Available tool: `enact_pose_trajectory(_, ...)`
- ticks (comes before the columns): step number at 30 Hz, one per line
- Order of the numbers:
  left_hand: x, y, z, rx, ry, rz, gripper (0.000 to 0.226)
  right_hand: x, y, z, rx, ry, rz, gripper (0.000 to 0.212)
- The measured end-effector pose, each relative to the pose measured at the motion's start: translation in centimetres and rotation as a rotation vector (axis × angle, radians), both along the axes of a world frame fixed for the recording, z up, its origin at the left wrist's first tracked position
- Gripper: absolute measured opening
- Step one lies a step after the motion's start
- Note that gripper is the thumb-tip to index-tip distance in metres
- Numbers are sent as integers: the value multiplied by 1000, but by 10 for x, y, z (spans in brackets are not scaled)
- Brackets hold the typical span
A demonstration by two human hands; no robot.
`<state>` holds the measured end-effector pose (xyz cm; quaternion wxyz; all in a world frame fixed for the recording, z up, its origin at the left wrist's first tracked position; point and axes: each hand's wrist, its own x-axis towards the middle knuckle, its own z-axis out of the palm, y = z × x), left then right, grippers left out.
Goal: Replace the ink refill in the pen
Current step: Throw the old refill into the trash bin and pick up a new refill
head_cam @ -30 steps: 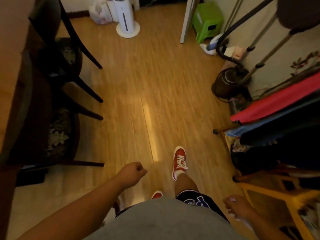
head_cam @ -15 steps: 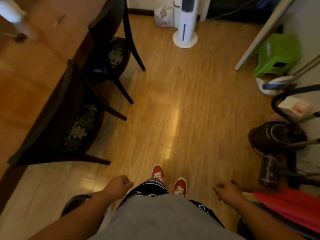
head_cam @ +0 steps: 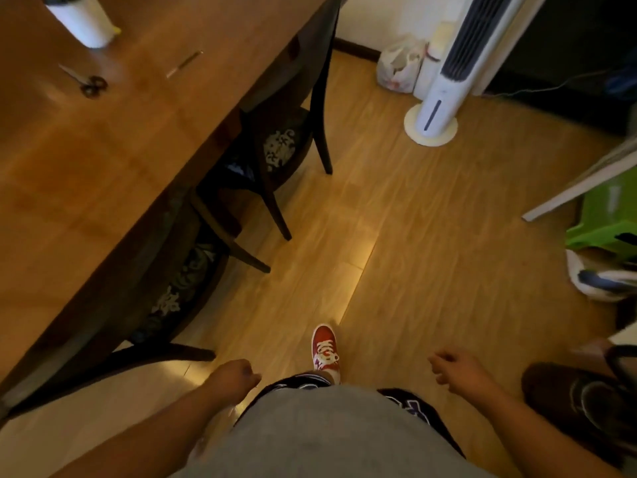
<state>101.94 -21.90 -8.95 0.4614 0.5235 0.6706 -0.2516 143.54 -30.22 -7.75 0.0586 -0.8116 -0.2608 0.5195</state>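
A thin pen-like stick (head_cam: 183,64) lies on the wooden table (head_cam: 103,160) at the upper left, far from both hands. My left hand (head_cam: 234,376) hangs low at the bottom centre, fingers curled into a loose fist with nothing seen in it. My right hand (head_cam: 458,370) hangs at the bottom right, fingers loosely bent and apart, holding nothing. Both hands are over the floor, well away from the table top.
Scissors (head_cam: 88,82) and a white cup (head_cam: 82,22) sit on the table. Two dark chairs (head_cam: 275,146) are tucked under its right edge. A white tower fan (head_cam: 444,81), a plastic bag (head_cam: 400,67), a green stool (head_cam: 606,215) and a dark appliance (head_cam: 582,398) stand on the wooden floor.
The view has swung left and closer to the table, so its top with the pen-like stick and scissors now shows. My feet have stepped forward; both arms still hang at my sides.
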Motion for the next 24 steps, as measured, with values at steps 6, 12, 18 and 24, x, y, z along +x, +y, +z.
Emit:
enact_pose_trajectory(6, 71, 103, 24, 62, -118, -8, 23, 55, 44, 10, -54, -8, -77, 15)
enact_pose_trajectory(12, 152, 192, 22, 121, -250, 96, 28, 114, 103, -4, -163, 4, -102, 18)
enact_pose_trajectory(18, 203, 260, 28, 153, -258, 180, 26, 178, 199, -20, -188, -15, 35, 22)
enact_pose_trajectory(24, 195, 291, 44, 201, -167, 305, 27, 199, 343, -11, -137, -27, 303, 23)
